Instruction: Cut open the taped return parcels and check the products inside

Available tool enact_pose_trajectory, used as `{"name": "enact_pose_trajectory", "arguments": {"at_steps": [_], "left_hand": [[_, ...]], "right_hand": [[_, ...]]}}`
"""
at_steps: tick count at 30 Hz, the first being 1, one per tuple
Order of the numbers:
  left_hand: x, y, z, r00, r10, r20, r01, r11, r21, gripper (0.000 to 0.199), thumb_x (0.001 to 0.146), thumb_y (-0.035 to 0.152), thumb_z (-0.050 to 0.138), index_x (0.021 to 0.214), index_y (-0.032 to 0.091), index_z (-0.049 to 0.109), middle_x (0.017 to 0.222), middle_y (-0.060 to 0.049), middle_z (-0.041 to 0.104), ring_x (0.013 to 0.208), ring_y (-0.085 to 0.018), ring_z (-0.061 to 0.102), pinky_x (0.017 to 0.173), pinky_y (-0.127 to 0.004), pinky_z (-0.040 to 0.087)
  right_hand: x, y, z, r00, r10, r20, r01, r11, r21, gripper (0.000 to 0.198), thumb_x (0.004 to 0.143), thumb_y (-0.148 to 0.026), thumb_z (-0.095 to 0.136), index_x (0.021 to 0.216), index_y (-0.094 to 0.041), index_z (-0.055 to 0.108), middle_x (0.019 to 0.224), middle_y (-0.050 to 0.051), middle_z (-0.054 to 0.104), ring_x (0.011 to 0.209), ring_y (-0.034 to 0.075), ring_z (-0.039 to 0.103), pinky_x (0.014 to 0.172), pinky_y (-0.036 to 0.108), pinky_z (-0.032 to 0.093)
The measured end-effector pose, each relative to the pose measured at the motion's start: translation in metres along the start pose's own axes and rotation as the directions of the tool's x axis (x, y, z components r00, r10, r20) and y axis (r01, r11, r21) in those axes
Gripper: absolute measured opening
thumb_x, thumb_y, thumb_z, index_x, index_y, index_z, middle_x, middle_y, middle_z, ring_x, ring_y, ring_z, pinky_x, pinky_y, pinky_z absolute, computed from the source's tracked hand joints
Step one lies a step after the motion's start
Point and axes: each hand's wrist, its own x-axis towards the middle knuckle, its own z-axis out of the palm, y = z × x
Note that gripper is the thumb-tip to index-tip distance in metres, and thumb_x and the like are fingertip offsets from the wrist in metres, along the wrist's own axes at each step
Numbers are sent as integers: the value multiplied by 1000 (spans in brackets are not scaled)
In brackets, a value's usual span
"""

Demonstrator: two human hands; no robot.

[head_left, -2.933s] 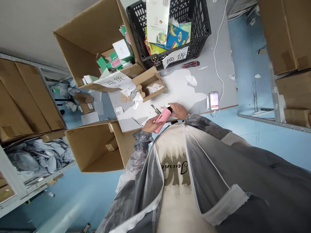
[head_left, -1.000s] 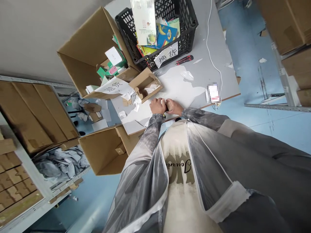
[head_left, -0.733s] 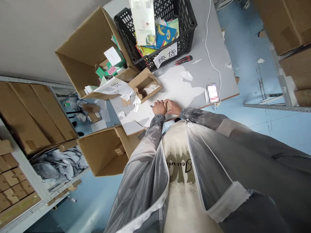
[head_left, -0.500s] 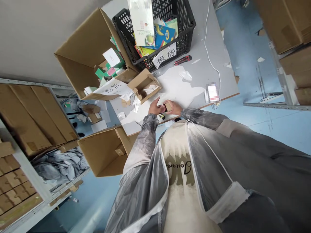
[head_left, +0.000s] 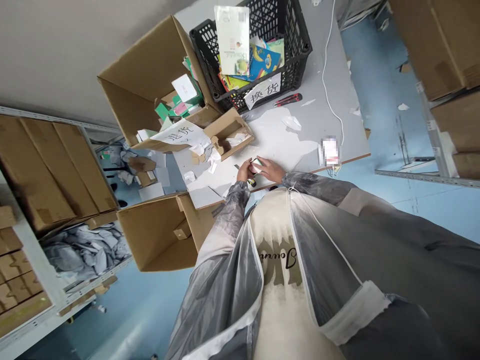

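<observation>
Box (head_left: 256,166), small and pale with a bit of green, sits between the left hand (head_left: 244,171) and the right hand (head_left: 273,170), close to the front edge of the grey table (head_left: 315,117); most of it is hidden, so I cannot tell if it is open; the left hand is curled narrow round one side, the right hand is a bit wider on the other, and both seem to hold it. To do this well, I think a soft grip is best, so thin sides do not bend; a yellow and black cutter (head_left: 252,183) is right by the left hand, so skin should stay off its tip; I cannot tell if they touch.

Just past the hands, a little brown carton (head_left: 226,124) takes up room; a big carton (head_left: 146,75) stands along the left edge; beside it, toward the back edge, is a black crate (head_left: 298,65) with books (head_left: 234,40); a red and black cutter (head_left: 288,100) lies before it; a phone (head_left: 330,150) sits near the front right corner; paper scraps (head_left: 291,122) lie about.
</observation>
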Motion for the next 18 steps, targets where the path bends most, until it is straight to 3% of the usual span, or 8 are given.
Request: {"name": "enact_pose_trajectory", "arguments": {"at_steps": [2, 5, 8, 11, 13, 15, 18], "left_hand": [[-8, 5, 10, 1000, 3, -22, -3, 1000, -4, 73, 116, 60, 74, 182, 29, 69, 155, -12, 84, 132, -30, 77, 108, -39, 66], [-18, 15, 33, 989, 45, -144, -31, 995, 100, 89, 118, 66, 72, 193, 22, 52, 186, -21, 61, 166, -37, 60, 128, -46, 57], [-27, 23, 51, 965, 119, -234, -50, 959, 280, 109, 114, 76, 73, 195, 9, 42, 202, -34, 29, 190, -48, 25, 145, -57, 39], [-30, 22, 52, 963, 213, -166, -128, 902, 413, 118, 106, 82, 83, 194, 12, 45, 203, -36, 24, 193, -52, 9, 146, -63, 33], [-25, 18, 47, 962, 263, -76, -202, 870, 449, 114, 103, 78, 88, 192, 18, 49, 200, -34, 33, 190, -52, 21, 144, -62, 37], [-16, 13, 39, 965, 263, -16, -229, 865, 447, 104, 105, 72, 90, 187, 18, 54, 194, -33, 44, 179, -51, 44, 140, -57, 45], [-3, 10, 26, 981, 180, -73, -138, 911, 388, 81, 116, 58, 83, 180, 14, 59, 184, -31, 55, 159, -43, 64, 130, -46, 55]], "right_hand": [[0, -2, -1, 999, 17, 29, -15, 997, -70, 63, 111, -26, 75, 174, -28, 73, 194, 18, 52, 170, 41, 60, 145, 66, 49], [-1, 0, 0, 999, 32, 34, -30, 997, -74, 68, 111, -25, 68, 180, -25, 68, 193, 19, 53, 174, 39, 58, 147, 65, 48], [-6, 12, 0, 999, 37, 0, -37, 999, 10, 88, 108, -27, 65, 194, -24, 47, 195, 17, 52, 178, 35, 55, 147, 61, 50], [-12, 34, 0, 993, 119, -5, -118, 992, 46, 107, 105, -34, 72, 201, -21, 26, 193, 20, 55, 172, 38, 64, 140, 61, 57], [-15, 49, 2, 980, 193, 46, -194, 981, 17, 112, 102, -39, 80, 199, -18, 28, 186, 24, 62, 163, 43, 71, 136, 64, 59], [-16, 61, 6, 958, 265, 110, -266, 964, -7, 112, 99, -44, 88, 195, -16, 38, 182, 27, 65, 161, 46, 73, 137, 67, 57], [-19, 70, 11, 936, 322, 141, -328, 944, 25, 111, 94, -50, 97, 189, -14, 50, 181, 30, 64, 166, 49, 68, 139, 68, 55]]}}
